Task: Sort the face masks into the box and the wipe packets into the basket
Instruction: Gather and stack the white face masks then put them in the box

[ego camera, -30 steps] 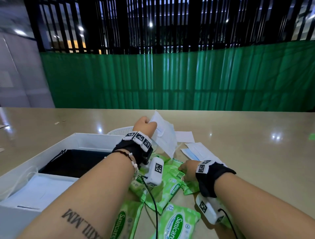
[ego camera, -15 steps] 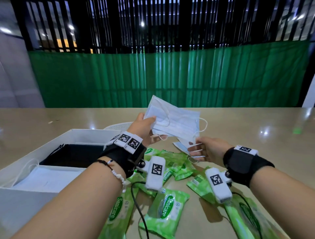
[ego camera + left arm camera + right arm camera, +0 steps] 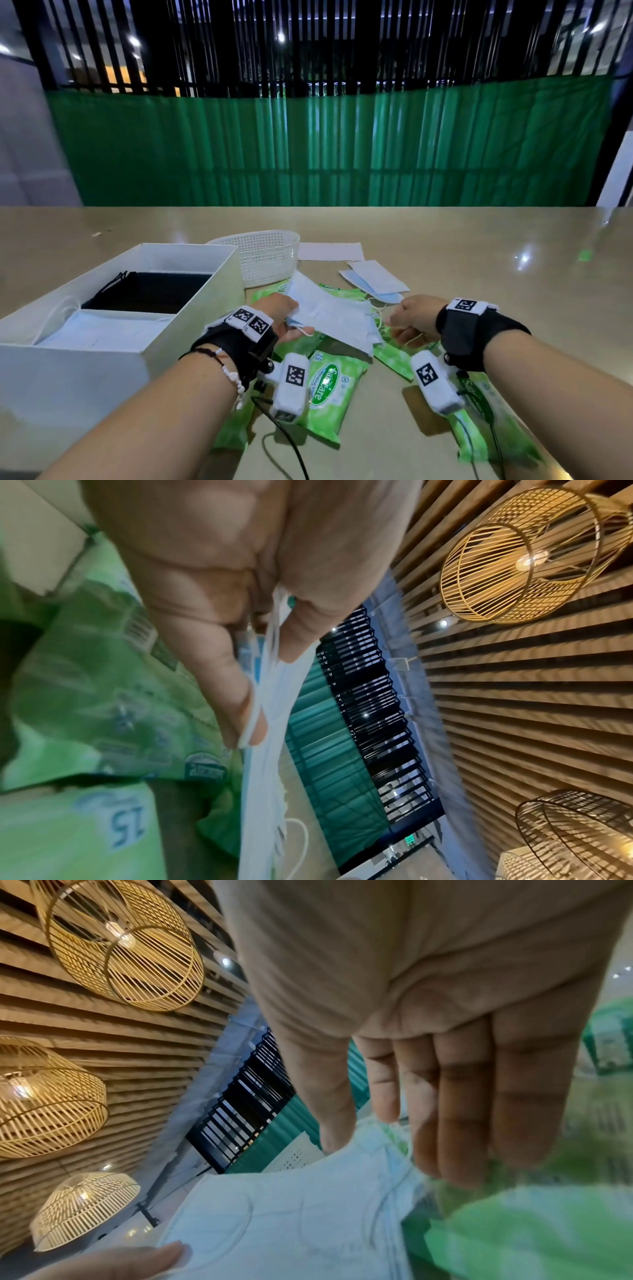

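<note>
Face masks held above the wipe packets.

We observed a stack of pale blue face masks [image 3: 337,320] pinched at its left edge between thumb and fingers of the left hand [image 3: 277,317], just above the green wipe packets [image 3: 323,385] on the table [image 3: 479,260]. The right hand [image 3: 416,320] hung beside the stack's right edge, fingers straight and relaxed, holding nothing. Left of it stood the white box [image 3: 191,308], masks inside; behind, the white basket [image 3: 263,258]; two more masks [image 3: 375,279] lay nearby.

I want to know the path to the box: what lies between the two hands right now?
In the head view, the face masks span it: the left hand pinches one end, while the right hand is open beside the other. Wipe packets lie underneath.
</note>
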Demonstrator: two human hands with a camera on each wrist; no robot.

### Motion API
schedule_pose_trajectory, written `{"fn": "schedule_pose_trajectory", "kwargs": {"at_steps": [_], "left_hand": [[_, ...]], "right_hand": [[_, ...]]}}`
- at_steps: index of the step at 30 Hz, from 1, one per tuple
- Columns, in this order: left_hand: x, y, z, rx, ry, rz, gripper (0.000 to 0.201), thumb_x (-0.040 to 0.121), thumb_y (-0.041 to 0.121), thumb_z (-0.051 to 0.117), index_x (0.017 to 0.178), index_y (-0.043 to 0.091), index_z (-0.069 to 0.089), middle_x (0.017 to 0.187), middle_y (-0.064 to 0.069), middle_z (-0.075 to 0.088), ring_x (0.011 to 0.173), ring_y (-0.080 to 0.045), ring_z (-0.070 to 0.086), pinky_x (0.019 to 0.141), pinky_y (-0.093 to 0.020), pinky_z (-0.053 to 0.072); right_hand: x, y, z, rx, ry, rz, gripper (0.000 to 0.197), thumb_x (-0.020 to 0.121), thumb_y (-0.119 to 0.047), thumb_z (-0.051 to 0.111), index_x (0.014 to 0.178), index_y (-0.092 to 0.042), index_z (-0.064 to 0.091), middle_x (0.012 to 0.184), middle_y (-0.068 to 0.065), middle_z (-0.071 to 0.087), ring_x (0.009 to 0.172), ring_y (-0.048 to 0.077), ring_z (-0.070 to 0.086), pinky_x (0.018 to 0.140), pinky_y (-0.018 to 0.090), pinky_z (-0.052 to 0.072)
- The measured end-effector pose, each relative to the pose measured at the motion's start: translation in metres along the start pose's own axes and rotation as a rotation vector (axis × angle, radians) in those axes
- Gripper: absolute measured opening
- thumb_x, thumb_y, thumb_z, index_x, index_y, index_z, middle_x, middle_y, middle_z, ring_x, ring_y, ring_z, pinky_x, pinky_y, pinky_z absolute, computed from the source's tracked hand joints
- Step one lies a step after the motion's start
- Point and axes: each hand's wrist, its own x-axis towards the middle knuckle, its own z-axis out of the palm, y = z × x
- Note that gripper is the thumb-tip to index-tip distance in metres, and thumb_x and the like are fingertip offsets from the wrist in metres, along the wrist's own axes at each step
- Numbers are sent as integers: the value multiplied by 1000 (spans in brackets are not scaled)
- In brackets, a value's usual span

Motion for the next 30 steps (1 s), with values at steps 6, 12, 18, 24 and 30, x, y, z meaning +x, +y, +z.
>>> {"fn": "schedule_pose_trajectory", "kwargs": {"at_steps": [6,12,18,24,30], "left_hand": [[-1,-12,5,-44,-22,0,7,97,3,44,101,-1,48,117,-24,51,90,-35,60,38,-37,51],[7,-16,3,-70,-57,34,20,96,-3,40,77,1,45,86,-17,56,91,-32,60,79,-38,57],[16,-24,-1,-100,-30,115,23,93,-9,40,76,7,45,81,-13,54,70,-25,60,55,-28,56],[21,-25,-3,-89,-43,136,25,92,-12,39,76,7,45,83,-12,53,72,-24,59,55,-27,56],[24,-25,-2,-41,-33,163,27,92,-12,39,75,10,43,82,-10,53,72,-23,59,59,-29,56]], "right_hand": [[3,-1,24,81,-77,30,28,89,-6,59,70,-12,40,63,13,59,59,21,54,51,26,44],[15,-10,36,-203,51,16,29,82,-20,70,72,-14,43,65,5,54,58,17,51,55,26,42],[25,-10,33,-392,101,64,33,80,-41,68,67,-15,52,61,-1,58,52,16,50,61,25,43],[29,-7,31,-213,66,92,31,82,-39,67,75,-14,50,56,0,49,48,14,44,52,22,39],[28,-12,27,-34,81,61,31,88,-18,62,65,-11,44,47,4,43,40,17,41,49,26,40]]}}
